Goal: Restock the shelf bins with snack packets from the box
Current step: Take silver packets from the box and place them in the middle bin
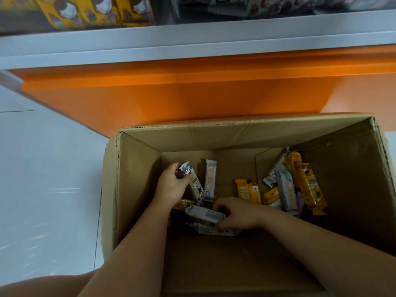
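Observation:
An open cardboard box stands on the floor below the shelf, and both my hands reach into it. My left hand grips the top end of a white snack packet near the box's left wall. My right hand curls over two white packets lying at the box's bottom middle. Several yellow packets and white ones are piled at the right side. Another white packet lies beside my left hand.
The orange shelf base runs behind the box, with a grey shelf edge above it. Clear bins at the top hold yellow packets on the left and white ones on the right. White tiled floor lies left.

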The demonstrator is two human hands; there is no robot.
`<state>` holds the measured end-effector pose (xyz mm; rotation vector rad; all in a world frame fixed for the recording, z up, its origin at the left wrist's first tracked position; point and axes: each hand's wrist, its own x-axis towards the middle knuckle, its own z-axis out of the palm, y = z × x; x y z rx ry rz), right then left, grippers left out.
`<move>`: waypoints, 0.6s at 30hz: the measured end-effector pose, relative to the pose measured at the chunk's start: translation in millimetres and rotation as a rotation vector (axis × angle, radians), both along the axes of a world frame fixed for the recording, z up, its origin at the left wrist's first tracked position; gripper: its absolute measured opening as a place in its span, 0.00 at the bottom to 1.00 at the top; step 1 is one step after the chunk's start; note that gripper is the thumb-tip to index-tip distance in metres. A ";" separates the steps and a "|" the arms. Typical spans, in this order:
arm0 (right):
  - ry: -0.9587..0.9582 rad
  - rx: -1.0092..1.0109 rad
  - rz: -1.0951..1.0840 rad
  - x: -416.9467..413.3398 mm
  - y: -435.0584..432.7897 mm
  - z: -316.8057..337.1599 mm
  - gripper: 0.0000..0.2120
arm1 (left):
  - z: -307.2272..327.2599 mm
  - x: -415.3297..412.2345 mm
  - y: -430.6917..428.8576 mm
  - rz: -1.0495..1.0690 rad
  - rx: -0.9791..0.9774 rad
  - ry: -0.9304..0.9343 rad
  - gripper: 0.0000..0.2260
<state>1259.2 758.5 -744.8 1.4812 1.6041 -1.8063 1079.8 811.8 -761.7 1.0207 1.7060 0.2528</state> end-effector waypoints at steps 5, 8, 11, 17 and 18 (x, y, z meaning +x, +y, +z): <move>0.023 0.037 -0.038 -1.1 -6.3 -2.3 0.22 | -1.0 0.0 0.1 0.008 0.000 -0.010 0.19; 0.030 0.069 -0.063 0.7 -6.4 -1.1 0.21 | -1.7 -0.2 0.5 0.008 0.004 -0.005 0.20; 0.035 0.086 -0.083 6.5 -5.2 2.6 0.19 | -0.5 0.1 0.6 0.025 0.010 -0.013 0.20; -0.074 0.199 -0.322 54.6 26.3 31.7 0.13 | 7.2 3.5 9.9 0.193 0.068 -0.128 0.11; -0.104 0.233 -0.379 62.8 29.1 34.8 0.10 | 8.6 6.9 11.4 0.214 0.059 -0.156 0.13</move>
